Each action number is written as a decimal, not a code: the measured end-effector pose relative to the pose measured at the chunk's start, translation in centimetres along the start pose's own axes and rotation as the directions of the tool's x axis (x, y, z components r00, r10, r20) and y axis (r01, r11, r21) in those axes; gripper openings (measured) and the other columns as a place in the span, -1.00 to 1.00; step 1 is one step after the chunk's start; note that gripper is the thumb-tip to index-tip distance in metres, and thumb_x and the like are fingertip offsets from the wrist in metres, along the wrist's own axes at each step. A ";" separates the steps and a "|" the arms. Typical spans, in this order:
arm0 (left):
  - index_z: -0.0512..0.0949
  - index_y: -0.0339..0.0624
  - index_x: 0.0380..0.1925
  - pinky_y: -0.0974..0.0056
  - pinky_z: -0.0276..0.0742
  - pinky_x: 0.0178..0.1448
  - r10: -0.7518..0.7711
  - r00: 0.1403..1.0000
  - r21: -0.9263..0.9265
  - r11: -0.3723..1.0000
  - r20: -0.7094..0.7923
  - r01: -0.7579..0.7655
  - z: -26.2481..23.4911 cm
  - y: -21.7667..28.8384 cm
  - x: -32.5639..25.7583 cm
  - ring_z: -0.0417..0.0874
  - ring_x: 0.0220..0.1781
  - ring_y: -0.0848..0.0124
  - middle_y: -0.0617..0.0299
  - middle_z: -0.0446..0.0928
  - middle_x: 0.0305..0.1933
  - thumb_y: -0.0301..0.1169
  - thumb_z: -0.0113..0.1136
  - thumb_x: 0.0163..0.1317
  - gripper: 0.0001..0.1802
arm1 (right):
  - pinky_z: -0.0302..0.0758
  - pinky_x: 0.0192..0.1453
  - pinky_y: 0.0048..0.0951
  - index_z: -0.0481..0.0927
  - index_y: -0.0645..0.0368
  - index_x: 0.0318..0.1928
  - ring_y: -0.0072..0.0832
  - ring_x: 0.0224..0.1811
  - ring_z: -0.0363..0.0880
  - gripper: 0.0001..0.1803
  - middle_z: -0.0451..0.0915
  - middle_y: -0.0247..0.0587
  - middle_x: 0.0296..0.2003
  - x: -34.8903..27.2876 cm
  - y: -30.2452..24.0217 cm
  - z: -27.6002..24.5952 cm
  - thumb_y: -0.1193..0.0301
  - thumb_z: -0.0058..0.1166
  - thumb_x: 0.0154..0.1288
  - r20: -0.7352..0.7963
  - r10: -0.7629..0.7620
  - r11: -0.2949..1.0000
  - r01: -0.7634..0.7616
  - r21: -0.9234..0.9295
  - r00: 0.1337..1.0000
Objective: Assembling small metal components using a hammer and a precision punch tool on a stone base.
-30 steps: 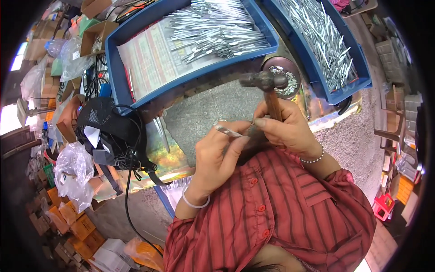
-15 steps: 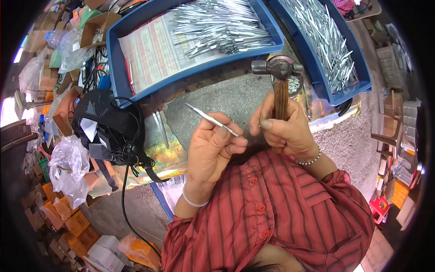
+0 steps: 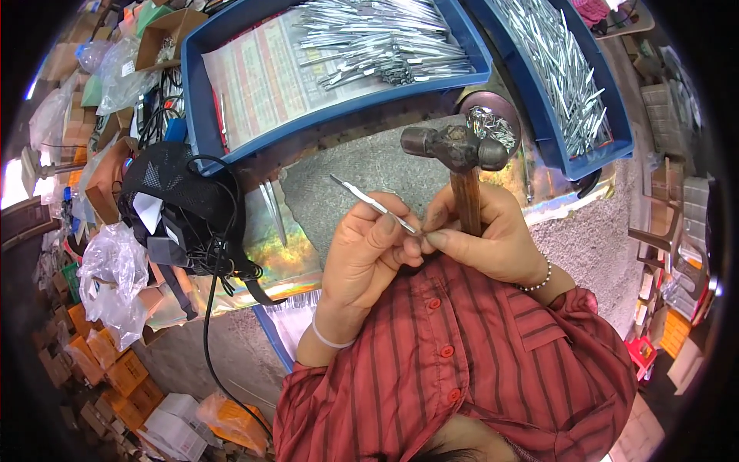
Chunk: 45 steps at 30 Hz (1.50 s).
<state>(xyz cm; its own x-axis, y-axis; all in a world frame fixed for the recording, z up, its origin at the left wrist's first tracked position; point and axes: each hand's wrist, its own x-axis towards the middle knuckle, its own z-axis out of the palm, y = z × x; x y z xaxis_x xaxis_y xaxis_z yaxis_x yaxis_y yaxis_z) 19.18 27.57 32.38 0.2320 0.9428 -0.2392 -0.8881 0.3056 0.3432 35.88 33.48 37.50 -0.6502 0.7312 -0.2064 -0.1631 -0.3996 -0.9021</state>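
Fingers (image 3: pixel 376 237) of my left hand (image 3: pixel 356 262) press together, thumb against forefinger, on a slim silver metal piece (image 3: pixel 362 197) that slants above the grey mat (image 3: pixel 308 189), close to the near edge of the worktop (image 3: pixel 296 266). My right hand (image 3: pixel 500 235) wraps the wooden handle of a hammer (image 3: pixel 466 192), head up, thumb and fingertips drawn in beside the piece's lower end; whether they pinch a small part, I cannot tell. The piece looks light, stiff and slippery, likely to roll in a loose pinch, so mid-shaft seems the surest hold. The hammer looks top-heavy, steadiest gripped below its head. Toward the worktop's far edge, a blue tray (image 3: pixel 346 115) carries similar pieces (image 3: pixel 392 46); a round bowl (image 3: pixel 485 98) sits off its near right corner.
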 end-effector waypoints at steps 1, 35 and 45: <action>0.40 -0.28 -0.19 0.36 0.64 -0.31 -0.001 1.000 0.000 1.000 0.000 0.001 0.0 0.0 0.0 0.61 -0.38 0.38 0.08 0.53 -0.29 -0.40 0.07 0.25 -0.80 | 0.49 -0.17 -0.58 0.43 0.30 -0.23 -0.60 -0.28 0.55 -0.82 0.53 -0.25 -0.36 0.0 0.0 0.0 0.58 0.10 0.14 -0.020 0.015 1.000 -0.015 -0.012 1.000; 0.35 -0.21 -0.22 0.40 0.58 -0.33 0.374 0.922 0.474 0.833 -0.104 -0.285 -2.1 1.3 -1.1 0.57 -0.39 0.44 0.03 0.51 -0.24 -0.44 0.03 0.28 -0.86 | 0.29 -0.52 -0.71 0.47 0.29 -0.12 -0.78 -0.59 0.37 -0.74 0.52 -0.36 -0.49 0.6 3.5 -2.6 0.36 0.04 0.28 -0.168 -0.005 0.943 -0.051 -0.328 0.986; 0.40 -0.27 -0.27 0.47 0.51 -0.24 0.416 0.905 0.861 0.490 -0.092 -0.138 -1.7 0.5 -0.6 0.54 -0.36 0.52 0.12 0.52 -0.24 -0.52 0.04 0.26 -0.92 | 0.33 -0.41 -0.65 0.49 0.30 -0.21 -0.76 -0.49 0.39 -0.79 0.47 -0.43 -0.54 0.6 4.7 -2.9 0.47 0.11 0.15 -0.198 0.079 0.906 -0.154 -0.395 0.977</action>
<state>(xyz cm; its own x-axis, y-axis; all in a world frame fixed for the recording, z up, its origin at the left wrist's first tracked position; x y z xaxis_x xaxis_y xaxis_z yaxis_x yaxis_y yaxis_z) 17.87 26.92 31.18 -0.1962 0.9679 -0.1572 -0.1257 0.1342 0.9830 36.90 33.64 32.06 -0.5012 0.7922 -0.3481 0.2453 -0.2557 -0.9351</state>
